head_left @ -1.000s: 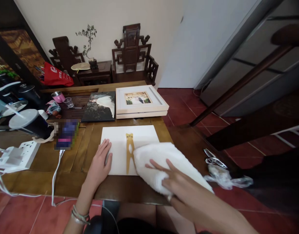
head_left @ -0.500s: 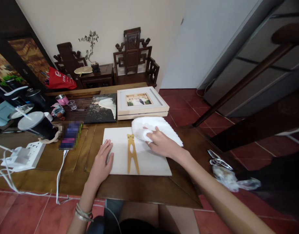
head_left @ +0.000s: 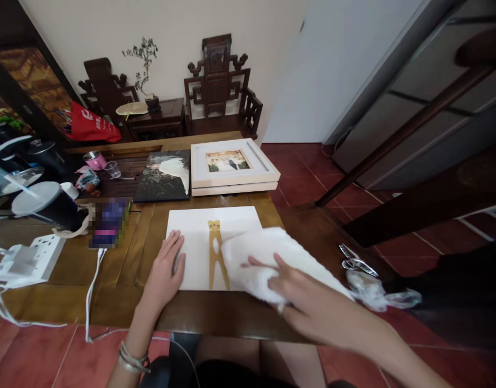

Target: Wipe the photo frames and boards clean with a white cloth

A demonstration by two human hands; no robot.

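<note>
A white board lies flat on the wooden table, with a flat yellow wooden piece on it, forked at the bottom and with two ear-like points on top. My left hand rests with outstretched fingers on the board's left edge. My right hand is closed on a white cloth, pressing it over the board's right side and lower right corner. The cloth's left edge comes close to the yellow piece. Part of the board is hidden under the cloth.
Behind the board are stacked white frames and a dark photo panel. To the left stand a lidded cup, a phone on a cable and a power strip. Scissors and a plastic bag lie right.
My right hand has drawn the cloth toward me and to the right, from the board's upper right to its lower right. My left hand stays on the board's left edge.
</note>
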